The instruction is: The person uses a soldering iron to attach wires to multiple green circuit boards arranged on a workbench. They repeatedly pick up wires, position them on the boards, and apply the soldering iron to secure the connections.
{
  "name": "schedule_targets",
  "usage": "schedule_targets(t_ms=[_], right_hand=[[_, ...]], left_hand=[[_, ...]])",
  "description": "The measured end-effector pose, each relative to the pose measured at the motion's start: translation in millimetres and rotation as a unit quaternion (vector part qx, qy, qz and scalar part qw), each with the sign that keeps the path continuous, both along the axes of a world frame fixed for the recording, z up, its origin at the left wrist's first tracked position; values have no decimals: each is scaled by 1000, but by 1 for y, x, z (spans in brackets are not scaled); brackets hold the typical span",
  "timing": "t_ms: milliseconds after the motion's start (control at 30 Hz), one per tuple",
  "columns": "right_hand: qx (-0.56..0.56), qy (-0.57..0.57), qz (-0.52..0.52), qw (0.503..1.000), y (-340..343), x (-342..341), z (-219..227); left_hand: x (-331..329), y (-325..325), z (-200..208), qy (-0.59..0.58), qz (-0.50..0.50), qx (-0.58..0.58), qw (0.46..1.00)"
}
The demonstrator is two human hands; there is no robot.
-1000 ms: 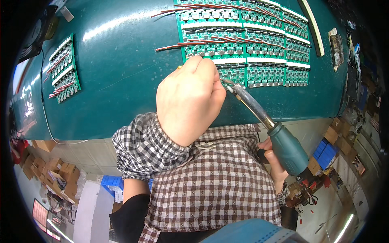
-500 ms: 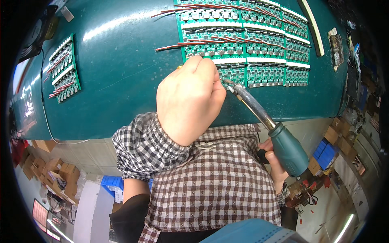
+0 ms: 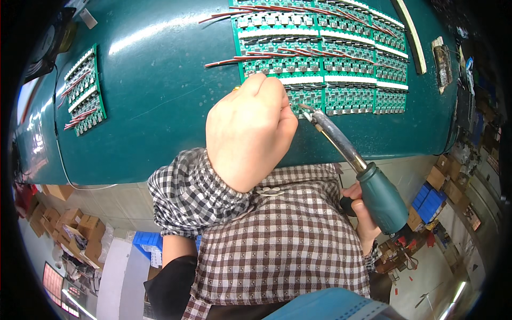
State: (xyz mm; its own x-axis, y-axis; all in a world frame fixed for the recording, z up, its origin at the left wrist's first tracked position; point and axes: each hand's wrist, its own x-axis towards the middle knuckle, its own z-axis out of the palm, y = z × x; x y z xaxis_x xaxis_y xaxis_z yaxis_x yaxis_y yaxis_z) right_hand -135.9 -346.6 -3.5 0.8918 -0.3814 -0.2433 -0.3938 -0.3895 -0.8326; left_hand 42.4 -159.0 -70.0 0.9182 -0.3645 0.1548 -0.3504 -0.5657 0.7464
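My right hand [image 3: 365, 213] grips a soldering iron [image 3: 384, 200] with a thick green handle, a dark trigger-like part and a long metal barrel. Its tip points up and left at the front row of green circuit boards [image 3: 349, 98], close beside my left fingertips; whether it touches a board I cannot tell. My left hand [image 3: 248, 128] is closed over the lower left corner of the boards, back of the hand upward. What its fingertips pinch is hidden. Red and white wires [image 3: 221, 62] lie across the board rows, along with white connector strips [image 3: 349, 79].
A smaller panel of boards with wires [image 3: 85, 90] lies left on the green tabletop [image 3: 154, 117]. A pale strip [image 3: 410, 37] and a worn block [image 3: 441, 64] are at the right. A cable [image 3: 57, 138] hangs over the left edge. Cardboard boxes [image 3: 88, 229] stand below.
The soldering iron has shifted slightly right and down, its tip a little farther from my left fingertips. My left hand stays in the same place.
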Motion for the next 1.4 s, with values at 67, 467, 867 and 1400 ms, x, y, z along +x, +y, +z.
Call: schedule_targets(t_ms=[67,467,867,1400], right_hand=[[-6,11,19,1000,-2,0,0],[167,-83,-113,976,4,21,2],[261,-163,-156,939,-36,29,-25],[388,-193,-166,886,-57,29,-34]], left_hand=[[0,1,-1,-1,2,0,1000],[0,1,2,5,0,0,1000],[1,-1,9,50,-6,33,998],[-5,21,25,149,1,12,989]])
